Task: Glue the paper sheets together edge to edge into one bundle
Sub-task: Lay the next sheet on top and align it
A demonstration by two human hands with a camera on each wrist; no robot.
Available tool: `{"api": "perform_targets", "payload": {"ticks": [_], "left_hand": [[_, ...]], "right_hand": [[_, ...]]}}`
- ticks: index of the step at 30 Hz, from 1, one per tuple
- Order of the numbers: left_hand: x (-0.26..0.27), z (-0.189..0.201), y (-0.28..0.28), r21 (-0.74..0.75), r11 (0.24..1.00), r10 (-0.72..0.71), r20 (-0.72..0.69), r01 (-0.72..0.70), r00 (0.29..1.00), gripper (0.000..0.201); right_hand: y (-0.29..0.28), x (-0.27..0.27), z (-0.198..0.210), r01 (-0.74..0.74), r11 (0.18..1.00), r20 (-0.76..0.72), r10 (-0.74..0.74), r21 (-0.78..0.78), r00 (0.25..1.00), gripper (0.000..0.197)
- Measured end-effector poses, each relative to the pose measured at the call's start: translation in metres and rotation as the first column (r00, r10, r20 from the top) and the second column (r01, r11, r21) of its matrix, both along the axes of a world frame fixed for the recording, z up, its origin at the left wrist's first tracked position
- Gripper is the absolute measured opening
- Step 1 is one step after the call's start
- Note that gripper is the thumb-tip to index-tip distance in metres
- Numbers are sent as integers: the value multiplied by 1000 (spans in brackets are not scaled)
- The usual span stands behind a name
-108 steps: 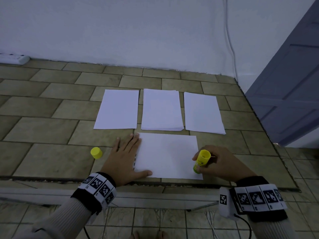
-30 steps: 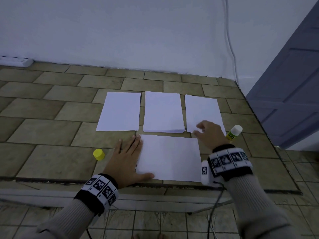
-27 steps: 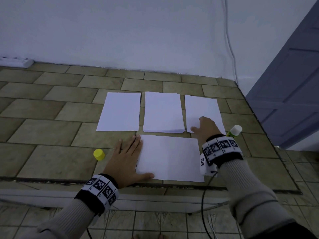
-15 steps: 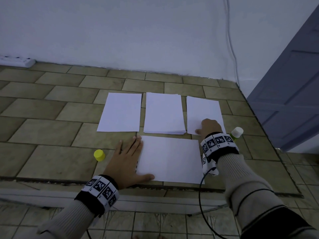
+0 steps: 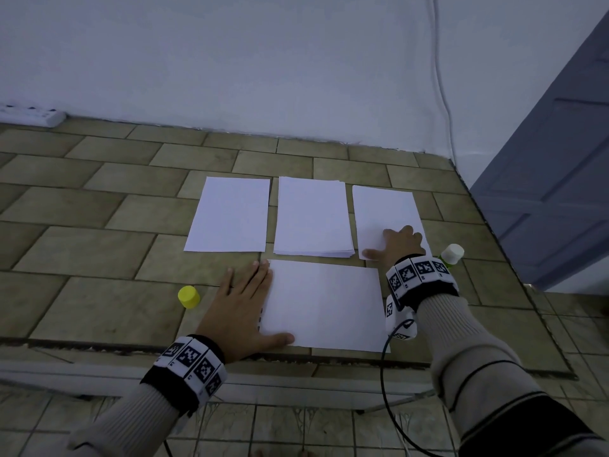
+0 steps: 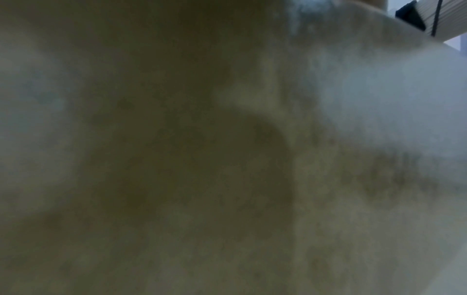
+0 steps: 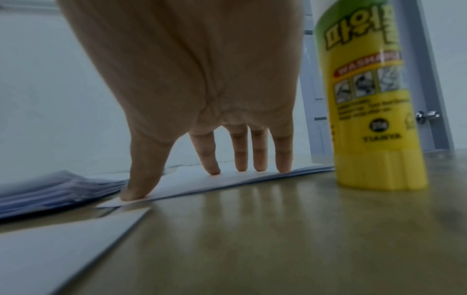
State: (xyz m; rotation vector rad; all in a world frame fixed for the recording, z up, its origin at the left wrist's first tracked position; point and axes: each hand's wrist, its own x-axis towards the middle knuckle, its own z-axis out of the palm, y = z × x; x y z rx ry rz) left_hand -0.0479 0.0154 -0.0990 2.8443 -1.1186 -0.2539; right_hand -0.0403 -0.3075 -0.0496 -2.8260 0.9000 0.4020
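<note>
On the tiled desk (image 5: 99, 245), the right hand (image 5: 400, 242) has set the uncapped glue stick (image 5: 450, 254) upright beside the right-hand sheet (image 5: 384, 209) and now presses that sheet with fingers (image 7: 259, 155) spread and straight. The left hand (image 5: 239, 311) stays flat on the near sheet (image 5: 324, 308) (its yellow cap (image 5: 188, 296) lies apart), so gluing looks done and joining comes next
</note>
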Motion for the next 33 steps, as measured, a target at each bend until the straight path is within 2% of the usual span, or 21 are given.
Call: {"api": "perform_targets", "payload": {"ticks": [7, 14, 17, 20, 23, 25, 26, 28, 30, 31, 33], "left_hand": [[0, -1, 1, -11, 1000, -4, 3, 4, 1000, 128], [0, -3, 2, -77, 997, -11, 7, 11, 1000, 117], [0, -2, 2, -97, 995, -14, 1, 14, 1000, 112], [0, -2, 3, -133, 991, -8, -19, 5, 1000, 107], [2, 0, 5, -289, 957, 18, -68, -36, 998, 97], [-1, 8, 2, -478, 868, 57, -172, -134, 983, 84], [-1, 12, 1, -579, 788, 71, -251, -209, 965, 74], [2, 23, -3, -736, 569, 37, -423, -367, 906, 58], [11, 34, -8, -773, 357, -6, -564, -525, 826, 56], [16, 41, -10, -746, 293, 1, -626, -598, 780, 55], [24, 58, -15, -634, 239, -13, -759, -735, 651, 50]], "right_hand": [[-10, 0, 2, 7, 998, 15, -8, 63, 1000, 62], [-21, 6, 12, 52, 995, 213, -70, 85, 974, 57], [-25, 8, 28, 31, 999, 373, -38, 25, 927, 50], [-20, 4, 49, -26, 1000, 536, 24, -5, 844, 45], [-5, -5, 62, -173, 982, 637, 88, 72, 766, 50], [9, -18, 66, -305, 941, 662, 136, 147, 738, 55], [16, -26, 66, -368, 914, 658, 173, 169, 733, 57], [28, -43, 64, -460, 864, 634, 243, 202, 734, 51], [36, -58, 61, -522, 814, 619, 279, 253, 734, 47], [40, -64, 59, -543, 789, 606, 288, 288, 741, 47], [43, -74, 50, -562, 751, 575, 302, 348, 760, 50]]}}
